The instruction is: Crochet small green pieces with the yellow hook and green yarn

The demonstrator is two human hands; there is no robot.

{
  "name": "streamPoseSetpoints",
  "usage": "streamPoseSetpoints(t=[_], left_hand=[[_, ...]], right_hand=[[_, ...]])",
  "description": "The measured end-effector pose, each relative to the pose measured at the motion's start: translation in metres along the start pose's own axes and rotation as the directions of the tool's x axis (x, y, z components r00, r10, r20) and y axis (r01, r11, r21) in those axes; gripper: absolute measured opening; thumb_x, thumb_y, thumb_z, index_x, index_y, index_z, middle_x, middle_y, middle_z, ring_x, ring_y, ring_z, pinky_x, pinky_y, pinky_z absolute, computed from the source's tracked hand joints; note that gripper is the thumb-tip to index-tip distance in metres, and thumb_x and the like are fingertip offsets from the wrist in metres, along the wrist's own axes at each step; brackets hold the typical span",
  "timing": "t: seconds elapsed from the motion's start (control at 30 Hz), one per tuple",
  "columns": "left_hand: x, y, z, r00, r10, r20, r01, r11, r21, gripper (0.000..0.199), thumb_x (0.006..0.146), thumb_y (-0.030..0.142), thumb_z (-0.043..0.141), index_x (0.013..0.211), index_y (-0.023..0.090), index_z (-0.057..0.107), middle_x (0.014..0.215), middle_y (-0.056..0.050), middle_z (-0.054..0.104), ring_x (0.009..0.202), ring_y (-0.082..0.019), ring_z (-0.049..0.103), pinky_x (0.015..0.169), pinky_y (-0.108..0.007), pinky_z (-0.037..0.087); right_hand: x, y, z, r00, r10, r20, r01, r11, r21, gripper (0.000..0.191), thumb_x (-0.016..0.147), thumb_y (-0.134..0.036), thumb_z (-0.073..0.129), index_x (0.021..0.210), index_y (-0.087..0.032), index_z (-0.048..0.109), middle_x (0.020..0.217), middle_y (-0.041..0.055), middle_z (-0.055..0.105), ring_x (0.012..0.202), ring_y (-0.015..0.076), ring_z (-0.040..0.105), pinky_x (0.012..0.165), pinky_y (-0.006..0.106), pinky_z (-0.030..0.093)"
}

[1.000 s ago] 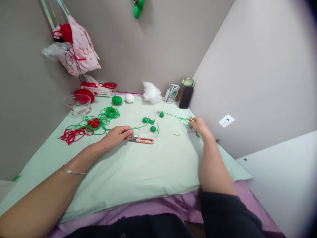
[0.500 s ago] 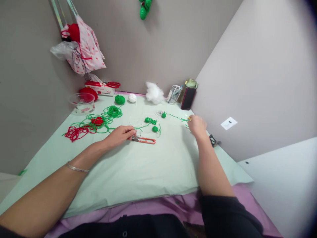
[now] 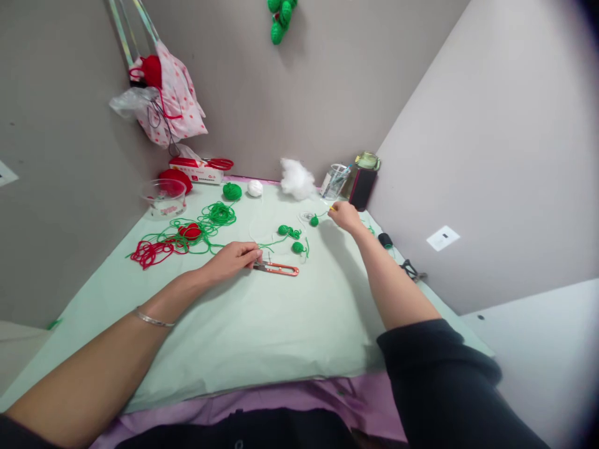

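My left hand [image 3: 234, 260] rests on the table with thumb and fingers pinched together; what they hold is too small to make out. Beside its fingertips lie orange thread snips [image 3: 281, 269], and a green yarn strand runs close by. My right hand [image 3: 345, 216] is raised over the far right of the table, closed on a small yellow tool [image 3: 332, 209] whose end pokes out. Near it is a small green crocheted ball [image 3: 314, 221]. Between the hands lie a green crocheted piece with curls [image 3: 289, 231] and another green ball [image 3: 298, 247].
Loose green yarn [image 3: 219, 214] and red yarn [image 3: 148, 251] tangle at left, by a clear plastic tub [image 3: 163, 198]. White stuffing [image 3: 297, 179], a white yarn ball [image 3: 255, 188] and a glass of tools [image 3: 335, 181] stand at the back. A black spool [image 3: 385, 241] sits at right.
My right hand has moved left and a little away from me with the yellow tool, uncovering the black spool. My left hand stays beside the snips. The whole view has shifted slightly.
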State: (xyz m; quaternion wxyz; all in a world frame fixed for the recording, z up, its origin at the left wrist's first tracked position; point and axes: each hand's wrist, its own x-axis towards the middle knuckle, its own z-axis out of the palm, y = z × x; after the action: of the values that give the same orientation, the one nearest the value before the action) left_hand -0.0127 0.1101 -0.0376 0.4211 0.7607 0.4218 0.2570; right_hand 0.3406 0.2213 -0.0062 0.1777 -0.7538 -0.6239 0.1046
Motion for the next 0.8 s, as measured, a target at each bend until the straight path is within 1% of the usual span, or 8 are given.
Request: streamPoseSetpoints(t=[0.1, 0.17, 0.23, 0.37, 0.43, 0.6, 0.7, 0.8], left_hand=[[-0.001, 0.001, 0.0, 1.0, 0.0, 0.002, 0.0, 1.0, -0.011, 0.039, 0.094, 0.054, 0.052, 0.078, 0.022, 0.069, 0.065, 0.001, 0.063, 0.065, -0.019, 0.054, 0.066, -0.03, 0.04], [-0.001, 0.002, -0.001, 1.0, 0.0, 0.0, 0.0, 1.0, -0.022, 0.038, 0.093, 0.053, 0.053, 0.078, 0.021, 0.068, 0.066, 0.001, 0.062, 0.065, -0.019, 0.054, 0.066, -0.03, 0.04], [-0.002, 0.004, -0.001, 1.0, 0.001, -0.003, -0.001, 0.999, -0.033, 0.038, 0.093, 0.052, 0.053, 0.078, 0.021, 0.068, 0.066, 0.001, 0.062, 0.065, -0.019, 0.055, 0.067, -0.03, 0.04], [-0.002, 0.007, -0.003, 1.0, 0.007, -0.014, -0.008, 0.998, -0.058, 0.039, 0.094, 0.053, 0.054, 0.079, 0.021, 0.068, 0.066, 0.001, 0.062, 0.066, -0.018, 0.054, 0.067, -0.03, 0.04], [-0.002, 0.007, -0.003, 1.0, 0.01, -0.015, -0.011, 0.997, -0.071, 0.04, 0.093, 0.055, 0.054, 0.078, 0.02, 0.067, 0.067, 0.001, 0.062, 0.066, -0.018, 0.054, 0.066, -0.03, 0.04], [-0.002, 0.006, -0.001, 1.0, 0.012, -0.004, -0.013, 0.996, -0.094, 0.04, 0.093, 0.055, 0.055, 0.08, 0.02, 0.069, 0.067, 0.001, 0.062, 0.066, -0.018, 0.054, 0.066, -0.029, 0.039], [-0.001, 0.005, -0.001, 1.0, 0.008, -0.007, -0.009, 0.995, -0.097, 0.041, 0.093, 0.055, 0.055, 0.08, 0.02, 0.07, 0.066, 0.001, 0.061, 0.065, -0.018, 0.053, 0.066, -0.029, 0.038], [-0.001, 0.004, -0.003, 1.0, 0.007, -0.01, -0.008, 0.994, -0.105, 0.042, 0.093, 0.056, 0.055, 0.08, 0.019, 0.07, 0.065, 0.001, 0.061, 0.064, -0.018, 0.053, 0.065, -0.029, 0.038]], right_hand=[[-0.004, -0.017, -0.019, 0.993, -0.108, 0.05, 0.1, 0.985, 0.138, 0.037, 0.103, -0.039, 0.065, 0.133, -0.017, 0.063, 0.121, 0.0091, 0.072, 0.097, 0.0206, 0.072, 0.083, 0.039, 0.063], [-0.015, -0.026, -0.03, 0.976, -0.195, 0.092, 0.173, 0.963, 0.207, 0.034, 0.106, -0.036, 0.055, 0.133, -0.016, 0.061, 0.096, 0.0045, 0.072, 0.07, 0.0137, 0.064, 0.065, 0.029, 0.055], [-0.033, -0.032, -0.036, 0.941, -0.292, 0.174, 0.246, 0.938, 0.243, 0.033, 0.104, -0.038, 0.055, 0.129, -0.018, 0.064, 0.078, -0.0011, 0.065, 0.058, 0.011, 0.052, 0.057, 0.025, 0.043], [-0.069, -0.036, -0.024, 0.816, -0.395, 0.422, 0.34, 0.919, 0.202, 0.044, 0.075, -0.042, 0.09, 0.11, -0.02, 0.075, 0.075, -0.0037, 0.065, 0.065, 0.0133, 0.056, 0.062, 0.025, 0.044], [-0.078, -0.039, -0.006, 0.794, -0.369, 0.484, 0.345, 0.928, 0.142, 0.047, 0.072, -0.037, 0.094, 0.111, -0.02, 0.075, 0.081, -0.0021, 0.069, 0.073, 0.0168, 0.063, 0.069, 0.027, 0.05], [-0.061, -0.061, 0.042, 0.853, -0.278, 0.443, 0.298, 0.954, 0.025, 0.038, 0.101, -0.039, 0.069, 0.132, -0.018, 0.065, 0.132, 0.0104, 0.069, 0.112, 0.0248, 0.071, 0.095, 0.047, 0.063], [-0.038, -0.081, 0.054, 0.915, -0.236, 0.329, 0.242, 0.97, 0.024, 0.04, 0.101, -0.039, 0.069, 0.135, -0.018, 0.064, 0.137, 0.0113, 0.067, 0.117, 0.0264, 0.07, 0.098, 0.049, 0.062], [-0.024, -0.098, 0.051, 0.965, -0.204, 0.166, 0.191, 0.977, 0.092, 0.041, 0.101, -0.039, 0.069, 0.136, -0.019, 0.063, 0.139, 0.0114, 0.066, 0.118, 0.0266, 0.069, 0.099, 0.05, 0.062]])
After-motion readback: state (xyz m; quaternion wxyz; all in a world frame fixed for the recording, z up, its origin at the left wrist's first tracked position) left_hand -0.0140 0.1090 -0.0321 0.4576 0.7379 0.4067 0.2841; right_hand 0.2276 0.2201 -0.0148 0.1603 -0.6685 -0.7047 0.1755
